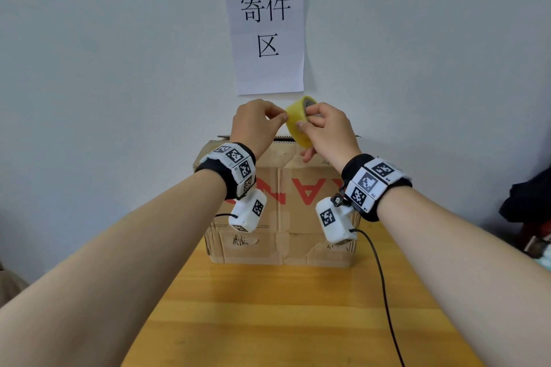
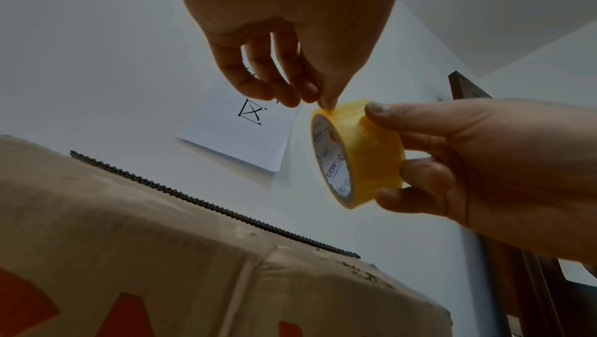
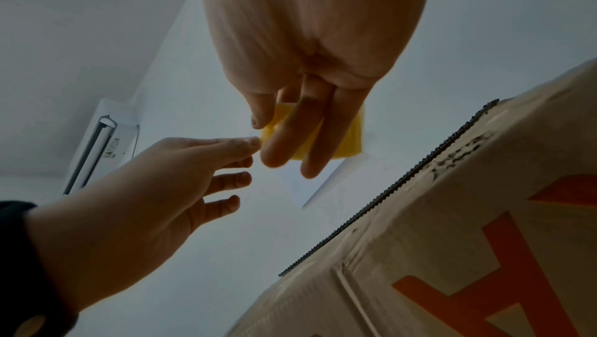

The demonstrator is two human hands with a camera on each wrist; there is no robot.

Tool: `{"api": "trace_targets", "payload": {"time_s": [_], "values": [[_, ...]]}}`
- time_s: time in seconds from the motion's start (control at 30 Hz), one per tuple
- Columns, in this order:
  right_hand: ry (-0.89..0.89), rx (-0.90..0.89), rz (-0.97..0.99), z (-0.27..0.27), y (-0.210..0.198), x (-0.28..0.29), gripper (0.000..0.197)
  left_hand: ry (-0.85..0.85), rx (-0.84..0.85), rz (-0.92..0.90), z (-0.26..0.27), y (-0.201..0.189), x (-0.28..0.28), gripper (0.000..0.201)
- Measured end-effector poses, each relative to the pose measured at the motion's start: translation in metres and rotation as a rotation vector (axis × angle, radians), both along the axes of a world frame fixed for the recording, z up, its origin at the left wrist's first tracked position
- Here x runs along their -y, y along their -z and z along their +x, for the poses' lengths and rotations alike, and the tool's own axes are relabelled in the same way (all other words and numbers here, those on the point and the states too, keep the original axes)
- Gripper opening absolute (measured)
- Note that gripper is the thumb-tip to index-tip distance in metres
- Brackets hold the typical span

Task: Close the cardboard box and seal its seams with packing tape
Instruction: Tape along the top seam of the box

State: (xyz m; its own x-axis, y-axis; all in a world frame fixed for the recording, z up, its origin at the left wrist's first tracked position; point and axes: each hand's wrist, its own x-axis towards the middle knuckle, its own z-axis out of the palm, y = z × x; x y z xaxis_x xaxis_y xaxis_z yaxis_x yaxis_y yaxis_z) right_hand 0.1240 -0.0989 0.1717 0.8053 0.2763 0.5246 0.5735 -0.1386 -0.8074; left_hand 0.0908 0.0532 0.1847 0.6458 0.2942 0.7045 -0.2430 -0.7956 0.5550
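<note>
A brown cardboard box (image 1: 283, 217) with red letters stands on the wooden table (image 1: 283, 313) against the wall, its top flaps folded down. Above it my right hand (image 1: 325, 128) grips a yellow roll of packing tape (image 1: 298, 125), thumb on the outer band and fingers round the far side. My left hand (image 1: 256, 122) pinches at the tape's edge on the roll (image 2: 358, 153) with thumb and forefinger; the left fingertips (image 2: 326, 105) meet on the rim. In the right wrist view the roll (image 3: 352, 141) shows behind my right fingers (image 3: 310, 133), beside the box (image 3: 452, 253).
A white paper sign (image 1: 267, 33) with black characters hangs on the wall above the box. A black cable (image 1: 384, 292) runs across the table's right side. Dark items (image 1: 530, 202) lie at the right edge. An air conditioner (image 3: 100, 143) is mounted high up.
</note>
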Motion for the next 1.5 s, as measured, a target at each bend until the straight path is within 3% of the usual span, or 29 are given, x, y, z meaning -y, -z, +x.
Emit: {"api": "trace_targets", "payload": {"time_s": [0.2,0.37,0.47,0.57,0.67,0.8,0.93,1.27,1.5], "values": [[-0.099,-0.018,-0.029,-0.009,-0.001,-0.001,0.032,-0.019,-0.02,-0.035,0.005,0.001,0.0,0.013],[-0.024,0.071,-0.169,-0.007,0.008,-0.002,0.022,-0.022,-0.085,-0.06,0.01,0.003,0.001,0.011],[0.033,0.105,-0.239,-0.004,0.007,-0.004,0.033,-0.025,-0.111,-0.058,0.009,0.005,0.005,0.013],[0.083,0.1,-0.366,0.001,0.013,-0.002,0.028,0.024,-0.024,-0.112,0.004,-0.009,0.013,0.016],[0.077,0.039,-0.351,0.006,0.026,0.003,0.028,0.094,0.064,-0.202,-0.006,-0.04,0.015,0.015],[0.043,-0.038,-0.233,0.007,0.022,0.003,0.037,0.146,-0.096,-0.177,-0.01,-0.039,0.005,0.021],[0.024,-0.048,-0.205,0.006,0.014,0.003,0.026,0.13,-0.264,-0.19,-0.002,-0.009,-0.005,0.032],[0.084,-0.058,-0.243,0.016,0.019,0.01,0.018,-0.137,-0.661,-0.081,0.021,0.025,-0.035,0.031],[0.074,-0.047,-0.255,0.024,0.022,0.003,0.021,-0.288,-0.77,0.035,0.036,0.03,-0.051,0.031]]}}
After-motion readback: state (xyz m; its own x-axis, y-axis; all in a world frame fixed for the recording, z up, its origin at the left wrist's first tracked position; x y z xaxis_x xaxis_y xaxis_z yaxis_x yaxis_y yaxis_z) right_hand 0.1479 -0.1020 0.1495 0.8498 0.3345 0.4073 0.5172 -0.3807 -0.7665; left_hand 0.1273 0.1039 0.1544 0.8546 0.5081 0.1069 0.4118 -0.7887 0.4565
